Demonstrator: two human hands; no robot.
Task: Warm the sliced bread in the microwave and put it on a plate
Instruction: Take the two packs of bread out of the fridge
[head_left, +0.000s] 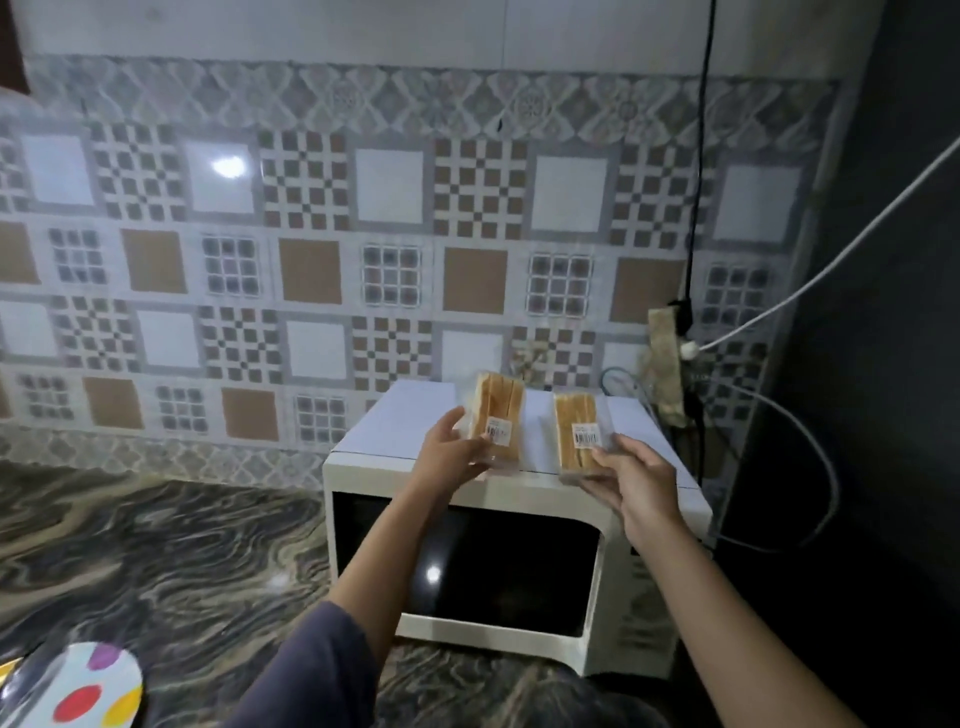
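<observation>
Two clear packs of sliced bread stand on top of a white microwave (374, 431) whose dark door is closed. My left hand (449, 449) grips the left bread pack (497, 415) at its lower left side. My right hand (631, 480) holds the right bread pack (576, 431) from below and from the right. Each pack carries a white barcode label. A white plate with coloured dots (88, 686) lies at the bottom left corner, partly cut off by the frame.
The microwave sits on a dark marbled counter (171, 551) against a patterned tile wall. A power strip (667, 364) with black and white cables hangs behind the microwave at right. A dark tall surface (857, 364) closes off the right side.
</observation>
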